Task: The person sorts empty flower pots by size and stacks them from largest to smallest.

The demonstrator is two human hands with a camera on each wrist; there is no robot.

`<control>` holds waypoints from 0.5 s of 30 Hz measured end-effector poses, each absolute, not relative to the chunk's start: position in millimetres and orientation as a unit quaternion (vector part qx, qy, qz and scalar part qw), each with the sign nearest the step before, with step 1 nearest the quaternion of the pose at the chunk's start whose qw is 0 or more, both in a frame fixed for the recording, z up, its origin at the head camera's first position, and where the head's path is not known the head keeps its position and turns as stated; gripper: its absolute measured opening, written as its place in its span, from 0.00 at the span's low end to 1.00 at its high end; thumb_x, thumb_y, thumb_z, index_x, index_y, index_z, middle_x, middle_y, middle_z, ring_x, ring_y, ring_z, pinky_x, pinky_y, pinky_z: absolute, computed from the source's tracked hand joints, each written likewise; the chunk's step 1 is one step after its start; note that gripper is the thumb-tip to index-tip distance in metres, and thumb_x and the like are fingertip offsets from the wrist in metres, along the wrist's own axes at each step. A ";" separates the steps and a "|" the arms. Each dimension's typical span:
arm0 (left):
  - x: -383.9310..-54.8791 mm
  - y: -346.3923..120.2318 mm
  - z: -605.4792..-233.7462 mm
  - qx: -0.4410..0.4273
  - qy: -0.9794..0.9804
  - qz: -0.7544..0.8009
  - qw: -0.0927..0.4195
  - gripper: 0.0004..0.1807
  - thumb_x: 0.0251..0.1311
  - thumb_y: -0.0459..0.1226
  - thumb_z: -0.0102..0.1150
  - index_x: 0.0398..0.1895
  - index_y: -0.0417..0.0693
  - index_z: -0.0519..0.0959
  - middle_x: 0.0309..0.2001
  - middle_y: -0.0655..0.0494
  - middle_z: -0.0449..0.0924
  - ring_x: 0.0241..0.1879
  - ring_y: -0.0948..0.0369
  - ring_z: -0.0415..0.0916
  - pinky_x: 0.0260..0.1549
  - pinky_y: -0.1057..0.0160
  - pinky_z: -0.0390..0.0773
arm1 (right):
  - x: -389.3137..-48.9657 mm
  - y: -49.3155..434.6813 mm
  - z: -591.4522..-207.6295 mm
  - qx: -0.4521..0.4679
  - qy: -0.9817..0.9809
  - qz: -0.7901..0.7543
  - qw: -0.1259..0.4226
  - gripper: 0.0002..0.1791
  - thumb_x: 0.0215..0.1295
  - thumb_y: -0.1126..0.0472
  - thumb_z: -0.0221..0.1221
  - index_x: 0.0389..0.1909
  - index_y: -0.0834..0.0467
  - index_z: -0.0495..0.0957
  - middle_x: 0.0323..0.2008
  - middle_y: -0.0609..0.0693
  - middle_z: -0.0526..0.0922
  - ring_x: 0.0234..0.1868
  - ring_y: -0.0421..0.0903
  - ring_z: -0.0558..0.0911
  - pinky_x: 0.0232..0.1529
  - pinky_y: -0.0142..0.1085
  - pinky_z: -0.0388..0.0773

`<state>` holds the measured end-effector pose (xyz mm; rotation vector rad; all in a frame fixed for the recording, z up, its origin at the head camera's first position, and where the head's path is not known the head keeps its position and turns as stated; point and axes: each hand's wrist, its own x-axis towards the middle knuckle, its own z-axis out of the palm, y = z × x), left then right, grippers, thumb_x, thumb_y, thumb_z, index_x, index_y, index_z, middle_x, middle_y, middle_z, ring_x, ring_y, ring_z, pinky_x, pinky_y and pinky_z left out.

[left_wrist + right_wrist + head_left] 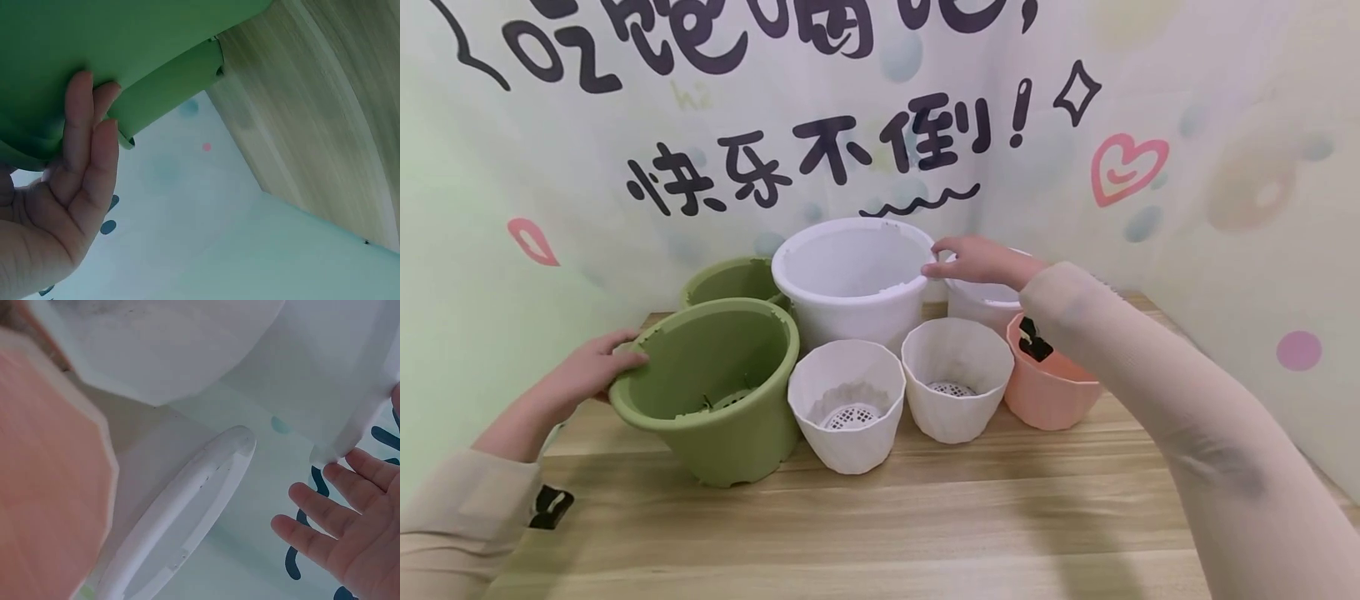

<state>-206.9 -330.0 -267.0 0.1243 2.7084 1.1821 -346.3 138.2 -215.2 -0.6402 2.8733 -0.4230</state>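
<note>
My left hand (587, 368) grips the left rim of a large green flowerpot (737, 450), thumb over the edge; in the left wrist view its fingers (78, 125) lie against the outer wall under the rim. The pot leans toward me, and its slotted bottom shows inside. My right hand (981, 261) holds the right rim of a large white flowerpot (857, 312) between thumb and fingers. In the right wrist view several fingers (312, 537) spread out below that rim. Behind the front green pot, a second green flowerpot (722, 275) is partly hidden.
Two small white faceted pots (850, 446) (958, 417) stand in front, beside a pink-orange one (1052, 404) under my right forearm. Another white pot (981, 312) sits behind, partly covered by my hand. A wooden table (850, 533) bears them, before a printed cloth (850, 108).
</note>
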 end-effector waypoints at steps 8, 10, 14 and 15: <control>-204.0 -334.8 -258.8 0.034 0.920 0.381 0.084 0.29 0.67 0.37 0.38 0.64 0.25 0.48 0.22 0.59 0.78 0.17 0.67 0.75 0.21 0.63 0.77 | -347.9 138.3 -218.0 -0.224 0.961 -0.146 0.071 0.35 0.63 0.41 0.50 0.64 0.60 0.61 0.63 0.60 0.64 0.63 0.56 0.64 0.64 0.50 0.57; -203.1 -337.6 -254.9 0.033 0.923 0.375 0.082 0.29 0.67 0.38 0.37 0.64 0.25 0.48 0.23 0.60 0.77 0.18 0.68 0.75 0.22 0.63 0.77 | -347.2 138.5 -218.4 -0.225 0.961 -0.147 0.066 0.35 0.63 0.41 0.50 0.64 0.60 0.61 0.63 0.59 0.65 0.63 0.56 0.64 0.63 0.50 0.58; -202.4 -341.0 -244.0 0.032 0.928 0.364 0.078 0.30 0.67 0.38 0.37 0.65 0.25 0.47 0.23 0.62 0.77 0.18 0.68 0.75 0.23 0.64 0.77 | -345.9 139.6 -218.5 -0.222 0.961 -0.148 0.067 0.35 0.63 0.41 0.50 0.64 0.60 0.61 0.62 0.59 0.66 0.62 0.56 0.64 0.63 0.50 0.58; -202.0 -341.9 -240.6 0.030 0.929 0.360 0.077 0.30 0.68 0.38 0.37 0.65 0.25 0.47 0.22 0.63 0.77 0.18 0.68 0.75 0.23 0.64 0.77 | -345.6 139.9 -218.4 -0.222 0.962 -0.147 0.069 0.35 0.63 0.41 0.50 0.64 0.59 0.61 0.62 0.59 0.66 0.62 0.56 0.64 0.63 0.50 0.58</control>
